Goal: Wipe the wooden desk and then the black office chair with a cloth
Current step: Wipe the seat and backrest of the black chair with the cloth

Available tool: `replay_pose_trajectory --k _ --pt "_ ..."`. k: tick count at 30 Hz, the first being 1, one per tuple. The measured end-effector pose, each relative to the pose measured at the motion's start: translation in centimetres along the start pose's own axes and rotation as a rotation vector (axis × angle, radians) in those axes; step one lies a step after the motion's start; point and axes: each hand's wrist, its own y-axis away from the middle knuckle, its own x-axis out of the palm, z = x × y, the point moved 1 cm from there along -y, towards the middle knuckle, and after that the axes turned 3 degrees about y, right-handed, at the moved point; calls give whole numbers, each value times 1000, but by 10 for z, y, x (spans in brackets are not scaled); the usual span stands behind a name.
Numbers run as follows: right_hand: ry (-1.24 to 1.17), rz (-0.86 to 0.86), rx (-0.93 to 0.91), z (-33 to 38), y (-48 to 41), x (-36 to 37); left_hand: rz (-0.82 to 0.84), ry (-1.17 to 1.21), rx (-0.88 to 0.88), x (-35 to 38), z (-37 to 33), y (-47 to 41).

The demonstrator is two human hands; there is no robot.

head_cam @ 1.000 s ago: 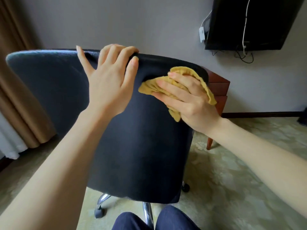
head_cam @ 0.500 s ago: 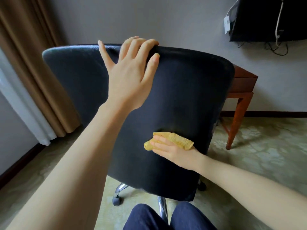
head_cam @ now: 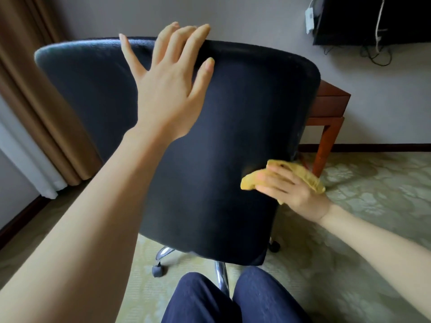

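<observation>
Change: since half a second ago the right hand [head_cam: 291,192] and the yellow cloth [head_cam: 300,173] have shifted from the lower middle of the black office chair [head_cam: 233,136] to the lower right edge of its back; the left hand [head_cam: 168,89] has stayed at the top edge.
Left fingers [head_cam: 186,47]: straight and spread wide, tips resting on the top rim of the chair back, thumb splayed to the left; nothing held.
Right fingers [head_cam: 275,180]: blurred, laid fairly straight and close together, pressing the bunched cloth flat against the chair back; thumb hidden.
Cloth: crumpled under the right hand, its folds showing above and beyond the knuckles.
Chair: back faces the camera, tilted; chrome base [head_cam: 163,252] and a castor [head_cam: 157,271] show beneath.
Counter [head_cam: 331,106]: reddish wood, behind the chair to the right, against the wall.
Room: pale patterned carpet [head_cam: 373,206], brown curtain [head_cam: 35,113] at left, dark wall-mounted screen [head_cam: 373,19] with dangling cables at upper right.
Person: knees in dark blue trousers [head_cam: 256,299] at the bottom edge.
</observation>
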Motion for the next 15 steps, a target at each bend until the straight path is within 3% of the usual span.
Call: replay_pose_trajectory --k 3,10,13,15 --pt "57 -251 47 -15 -40 -18 -1 -16 4 1 0 -1" --pt "88 -473 158 9 -115 -5 -5 -24 -13 3 -1 0" --pt "62 -411 209 28 -115 13 1 -38 -20 3 -1 0" --pt "-4 -191 160 43 -110 25 4 -39 -24 2 -1 1"
